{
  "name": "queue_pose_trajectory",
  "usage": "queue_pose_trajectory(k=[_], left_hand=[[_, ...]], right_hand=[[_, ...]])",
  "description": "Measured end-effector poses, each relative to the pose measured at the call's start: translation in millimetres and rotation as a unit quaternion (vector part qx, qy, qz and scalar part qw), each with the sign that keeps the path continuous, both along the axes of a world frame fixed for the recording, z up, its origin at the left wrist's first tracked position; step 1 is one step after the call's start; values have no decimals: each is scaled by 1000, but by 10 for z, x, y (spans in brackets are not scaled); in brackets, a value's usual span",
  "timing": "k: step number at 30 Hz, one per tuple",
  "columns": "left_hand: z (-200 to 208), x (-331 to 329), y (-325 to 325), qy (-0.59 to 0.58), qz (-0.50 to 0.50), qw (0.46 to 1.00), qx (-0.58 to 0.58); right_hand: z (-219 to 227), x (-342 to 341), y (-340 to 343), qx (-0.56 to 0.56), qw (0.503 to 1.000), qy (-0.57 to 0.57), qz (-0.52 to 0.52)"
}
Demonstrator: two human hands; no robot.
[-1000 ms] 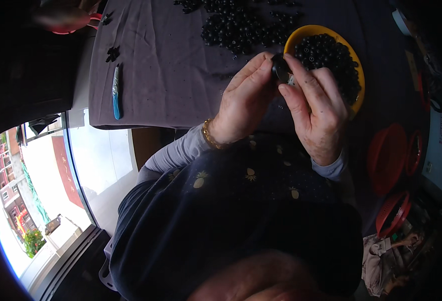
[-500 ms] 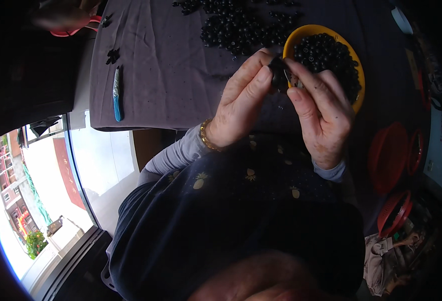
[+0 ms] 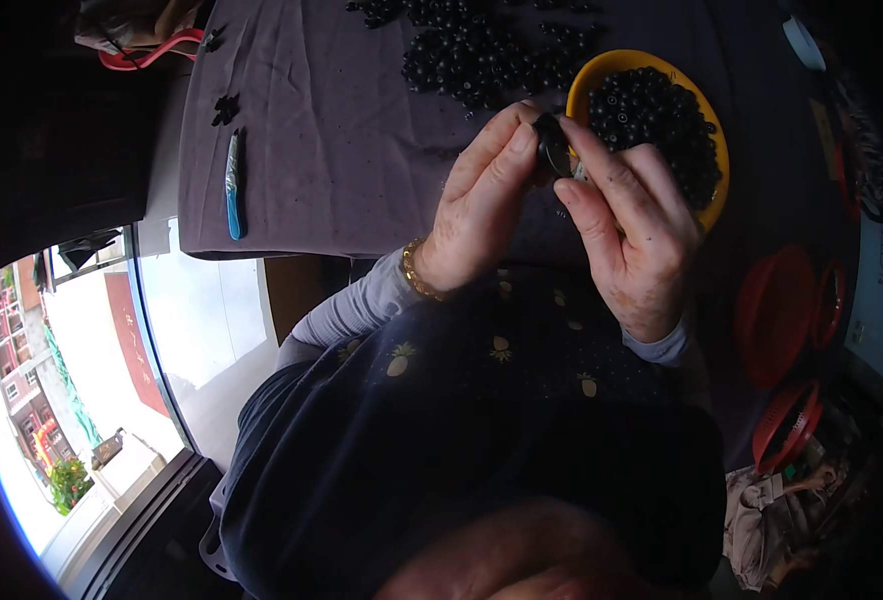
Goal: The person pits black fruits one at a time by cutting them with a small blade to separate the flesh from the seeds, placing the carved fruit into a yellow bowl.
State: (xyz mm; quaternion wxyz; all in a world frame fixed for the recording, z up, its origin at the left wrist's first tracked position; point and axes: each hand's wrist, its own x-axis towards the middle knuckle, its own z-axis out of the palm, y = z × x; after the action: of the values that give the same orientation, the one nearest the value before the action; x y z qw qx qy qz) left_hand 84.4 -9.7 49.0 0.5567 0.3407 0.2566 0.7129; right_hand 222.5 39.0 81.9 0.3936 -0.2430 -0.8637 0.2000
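Note:
A small black rounded part [image 3: 553,145] sits between the thumb and fingers of my left hand [image 3: 476,205], above the near part of the table. My right hand [image 3: 646,240] faces it from the right, its index fingertip at the top of the part and its thumb lower down. A small pale thing shows between that thumb and index finger, too little of it visible to name. Just behind my right hand, a yellow bowl [image 3: 723,160] holds many small black round pieces [image 3: 651,110]. A loose heap of similar black pieces [image 3: 466,60] lies on the cloth beyond my hands.
A grey-purple cloth [image 3: 311,180] covers the table. On its left lie a blue-handled tool [image 3: 233,190] and a few black scraps [image 3: 225,109]. Red baskets [image 3: 776,315] stand at the right, with a crumpled pale cloth [image 3: 756,530] below. A bright doorway opens at the left.
The black part has turned in my left hand, showing more of its rounded side. My right thumb and index finger have shifted slightly left. The blurred thing at top left is now sharp.

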Motion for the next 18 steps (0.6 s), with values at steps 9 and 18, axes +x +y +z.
queue_pose_trajectory(k=[9, 18], left_hand=[[39, 36, -27, -5, 17, 1000, -11], [42, 47, -43, -48, 2, 999, -9]], right_hand=[[-29, 5, -20, 0, 1000, 6, 4], [-2, -1, -54, -31, 999, 10, 6]])
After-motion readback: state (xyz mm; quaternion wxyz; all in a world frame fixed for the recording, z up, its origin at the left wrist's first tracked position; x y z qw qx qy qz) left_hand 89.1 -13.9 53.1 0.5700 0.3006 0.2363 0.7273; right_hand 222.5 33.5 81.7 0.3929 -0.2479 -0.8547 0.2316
